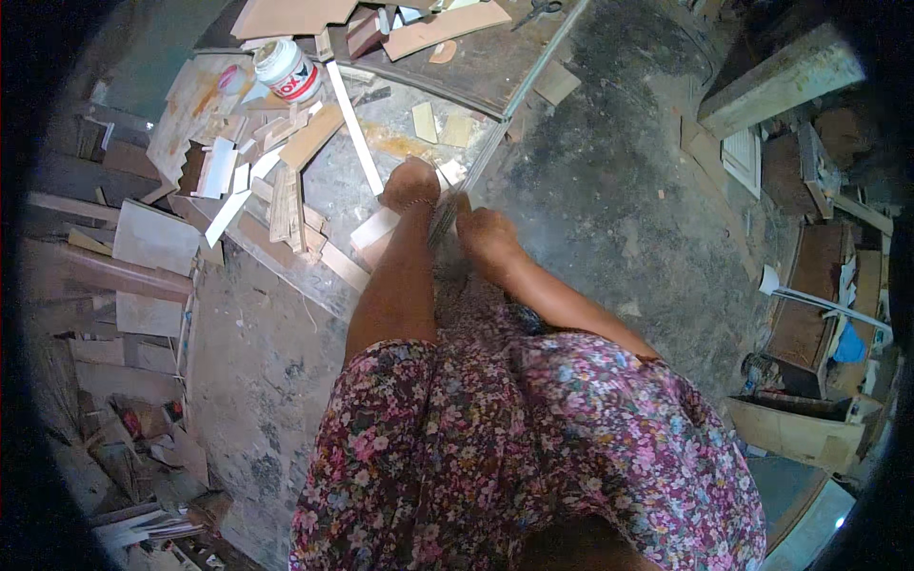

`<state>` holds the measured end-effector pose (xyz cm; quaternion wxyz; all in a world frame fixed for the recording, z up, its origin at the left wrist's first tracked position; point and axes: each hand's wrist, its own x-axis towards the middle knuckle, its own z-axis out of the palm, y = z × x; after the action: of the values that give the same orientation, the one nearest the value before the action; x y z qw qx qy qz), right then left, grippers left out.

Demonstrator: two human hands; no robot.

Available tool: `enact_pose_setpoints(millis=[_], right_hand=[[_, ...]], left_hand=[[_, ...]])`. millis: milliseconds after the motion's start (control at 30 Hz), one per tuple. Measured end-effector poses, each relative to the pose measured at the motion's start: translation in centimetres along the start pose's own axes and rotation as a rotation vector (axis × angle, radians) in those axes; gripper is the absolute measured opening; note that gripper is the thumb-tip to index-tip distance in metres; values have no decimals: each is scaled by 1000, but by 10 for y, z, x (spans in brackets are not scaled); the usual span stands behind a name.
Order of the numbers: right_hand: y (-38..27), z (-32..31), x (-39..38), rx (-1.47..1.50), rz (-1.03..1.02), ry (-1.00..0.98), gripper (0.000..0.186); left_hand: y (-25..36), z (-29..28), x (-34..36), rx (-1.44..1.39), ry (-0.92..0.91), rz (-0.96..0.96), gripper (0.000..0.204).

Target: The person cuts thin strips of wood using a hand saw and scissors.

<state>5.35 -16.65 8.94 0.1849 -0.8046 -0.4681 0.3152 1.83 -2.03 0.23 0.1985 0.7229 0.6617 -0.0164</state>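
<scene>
My left hand [411, 183] is closed in a fist over the worktable, beside the lower end of a long white strip [354, 128]. A small pale block [451, 172] lies just right of its fingers. My right hand [487, 238] is curled at the right edge of the table, near a grey, streaked band [444, 221] between the two hands. Whatever either hand grips is hidden or too small to name. A flat pale wood piece [375, 228] lies at the left wrist. Two small pale pieces [425, 123] lie beyond the left hand.
A white tub [286, 70] with a red label stands at the table's far left, among several wood offcuts [288, 200]. Scissors [539, 11] lie at the far edge. A thick wooden beam [785, 84] rises at the right. Scrap boards [152, 233] crowd the left side.
</scene>
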Motion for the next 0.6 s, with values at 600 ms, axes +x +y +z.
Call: enact_pose_setpoints(millis=[600], right_hand=[[11, 24, 41, -211, -123, 130, 33]], left_hand=[[11, -9, -9, 78, 20, 66, 39]])
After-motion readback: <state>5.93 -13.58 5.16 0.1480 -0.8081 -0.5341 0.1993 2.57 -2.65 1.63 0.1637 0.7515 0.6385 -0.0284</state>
